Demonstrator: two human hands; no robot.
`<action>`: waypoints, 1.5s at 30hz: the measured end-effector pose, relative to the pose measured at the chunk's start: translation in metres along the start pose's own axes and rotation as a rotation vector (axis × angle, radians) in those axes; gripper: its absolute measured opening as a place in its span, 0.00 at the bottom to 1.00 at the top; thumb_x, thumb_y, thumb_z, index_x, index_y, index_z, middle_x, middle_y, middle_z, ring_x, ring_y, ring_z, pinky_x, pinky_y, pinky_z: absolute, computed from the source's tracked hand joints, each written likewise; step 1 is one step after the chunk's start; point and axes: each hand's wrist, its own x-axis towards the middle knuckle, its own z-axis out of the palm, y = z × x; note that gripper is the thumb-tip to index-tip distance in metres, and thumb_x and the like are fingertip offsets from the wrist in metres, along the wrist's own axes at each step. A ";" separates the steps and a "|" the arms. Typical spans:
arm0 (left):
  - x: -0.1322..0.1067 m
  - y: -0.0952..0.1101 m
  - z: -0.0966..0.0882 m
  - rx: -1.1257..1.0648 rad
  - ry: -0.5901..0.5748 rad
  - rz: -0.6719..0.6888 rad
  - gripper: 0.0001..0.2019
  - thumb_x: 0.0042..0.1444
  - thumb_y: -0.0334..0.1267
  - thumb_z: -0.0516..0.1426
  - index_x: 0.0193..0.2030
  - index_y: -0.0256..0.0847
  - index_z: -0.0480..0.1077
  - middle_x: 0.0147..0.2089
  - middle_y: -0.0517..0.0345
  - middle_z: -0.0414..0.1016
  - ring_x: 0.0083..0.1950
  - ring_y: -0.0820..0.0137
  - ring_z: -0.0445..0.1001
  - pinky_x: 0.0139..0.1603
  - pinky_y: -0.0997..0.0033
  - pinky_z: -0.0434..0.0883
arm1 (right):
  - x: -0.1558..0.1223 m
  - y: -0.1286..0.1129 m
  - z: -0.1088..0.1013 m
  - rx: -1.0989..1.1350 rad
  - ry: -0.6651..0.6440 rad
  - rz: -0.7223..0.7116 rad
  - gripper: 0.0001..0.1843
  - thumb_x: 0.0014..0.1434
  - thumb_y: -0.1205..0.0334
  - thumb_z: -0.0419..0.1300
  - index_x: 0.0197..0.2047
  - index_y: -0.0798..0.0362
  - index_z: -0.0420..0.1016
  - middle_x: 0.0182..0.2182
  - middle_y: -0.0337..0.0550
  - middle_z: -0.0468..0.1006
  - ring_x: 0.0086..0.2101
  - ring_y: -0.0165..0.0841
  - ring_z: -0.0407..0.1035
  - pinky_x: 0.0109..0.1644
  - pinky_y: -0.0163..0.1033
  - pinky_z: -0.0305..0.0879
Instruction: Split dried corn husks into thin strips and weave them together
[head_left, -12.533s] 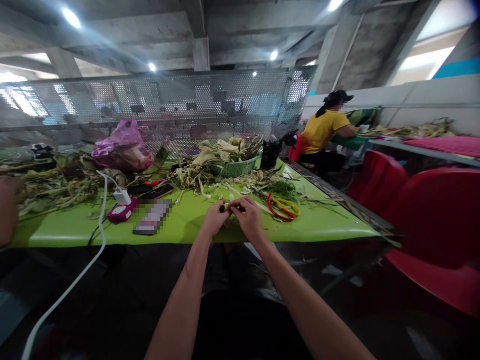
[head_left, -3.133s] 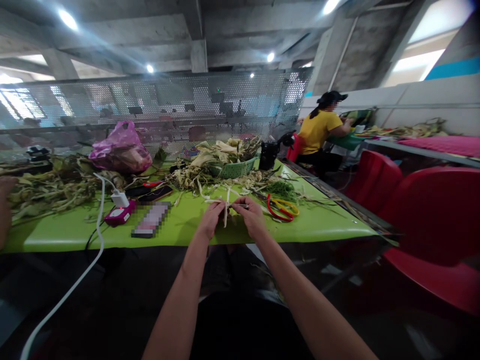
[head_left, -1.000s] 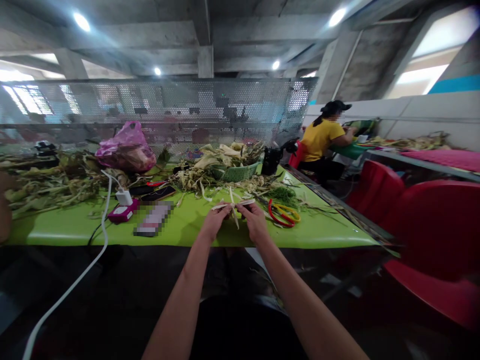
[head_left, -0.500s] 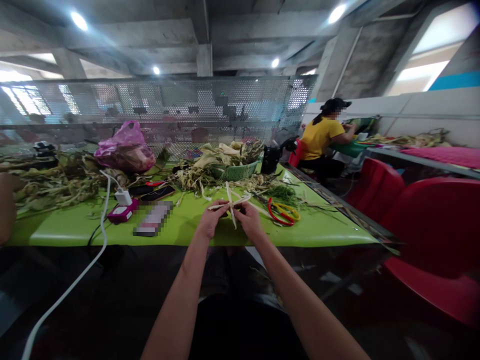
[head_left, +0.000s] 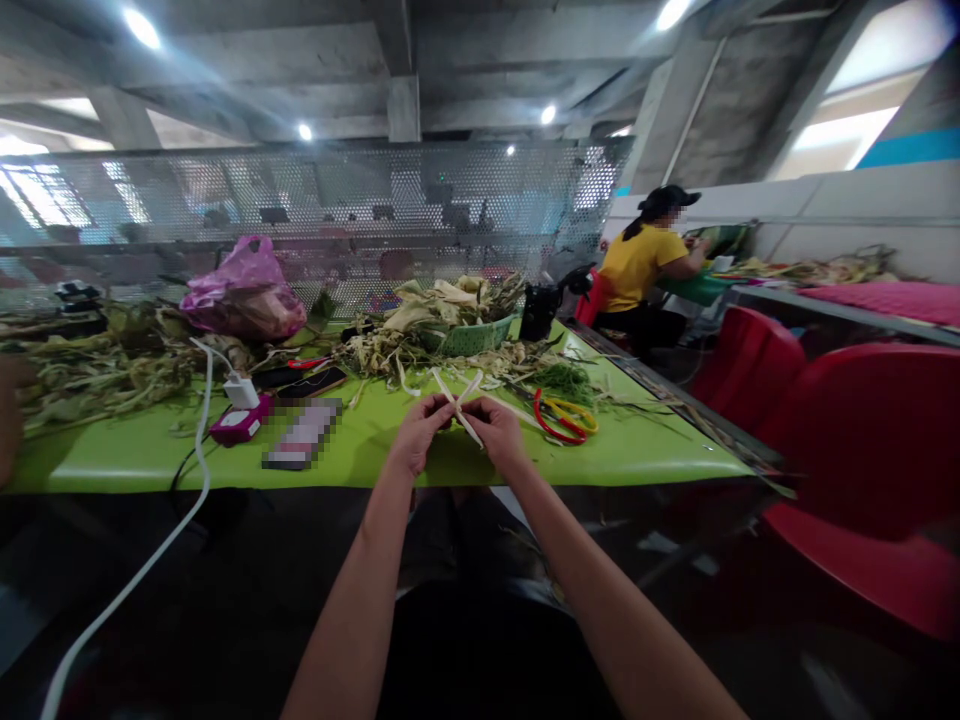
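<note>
Pale dried husk strips (head_left: 459,403) cross each other in an X between my two hands, above the front of the green table. My left hand (head_left: 421,432) pinches them from the left near the crossing. From the right, my right hand (head_left: 495,430) pinches them too, its thumb close to the left one. One strip end points down between the hands, and two ends stick up and away. Just right of my right hand lie scissors (head_left: 562,418) with red and yellow handles. The fingertips under the strips are partly hidden.
A green basket (head_left: 476,340) heaped with dry husks stands behind. Leftward are a phone (head_left: 304,435), a purple power block (head_left: 241,420) with a white cable and a pink plastic bag (head_left: 244,290). A person in yellow (head_left: 645,265) sits at right, near red chairs (head_left: 862,440).
The crossed strips have turned between my fingers; the lower end now slants to the right and the upper ends form a V. The view has shifted slightly. Both hands keep their pinch.
</note>
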 end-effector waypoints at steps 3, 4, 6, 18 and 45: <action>0.000 -0.002 -0.001 -0.012 0.001 -0.002 0.15 0.41 0.43 0.66 0.34 0.37 0.73 0.30 0.60 0.72 0.31 0.77 0.67 0.35 0.77 0.64 | 0.001 0.000 0.000 -0.006 -0.023 0.004 0.14 0.45 0.51 0.64 0.31 0.53 0.75 0.27 0.40 0.77 0.28 0.33 0.68 0.34 0.38 0.64; 0.001 -0.002 -0.001 -0.017 0.006 0.003 0.15 0.41 0.43 0.66 0.34 0.37 0.73 0.30 0.61 0.71 0.30 0.77 0.66 0.35 0.77 0.63 | 0.001 0.000 0.000 -0.006 -0.030 0.002 0.14 0.46 0.51 0.64 0.31 0.53 0.76 0.27 0.40 0.77 0.29 0.33 0.68 0.33 0.38 0.64; 0.001 -0.002 -0.001 -0.021 0.021 0.016 0.14 0.41 0.42 0.66 0.32 0.37 0.72 0.28 0.62 0.70 0.30 0.77 0.66 0.35 0.76 0.63 | 0.002 0.002 -0.001 -0.024 -0.031 -0.007 0.14 0.47 0.51 0.63 0.32 0.53 0.76 0.27 0.40 0.77 0.28 0.33 0.68 0.32 0.37 0.63; 0.002 -0.002 0.003 0.222 0.040 0.217 0.10 0.44 0.42 0.63 0.28 0.37 0.73 0.29 0.59 0.73 0.33 0.72 0.67 0.40 0.72 0.63 | 0.001 0.010 -0.001 -0.136 0.061 -0.023 0.12 0.51 0.52 0.59 0.27 0.54 0.70 0.22 0.37 0.70 0.24 0.30 0.61 0.28 0.35 0.57; 0.008 -0.008 0.000 0.208 0.174 0.137 0.13 0.47 0.45 0.60 0.29 0.38 0.65 0.25 0.64 0.64 0.28 0.76 0.62 0.32 0.74 0.61 | -0.003 0.005 0.005 -0.265 0.025 -0.182 0.15 0.50 0.56 0.62 0.41 0.53 0.72 0.32 0.42 0.76 0.26 0.31 0.66 0.30 0.36 0.60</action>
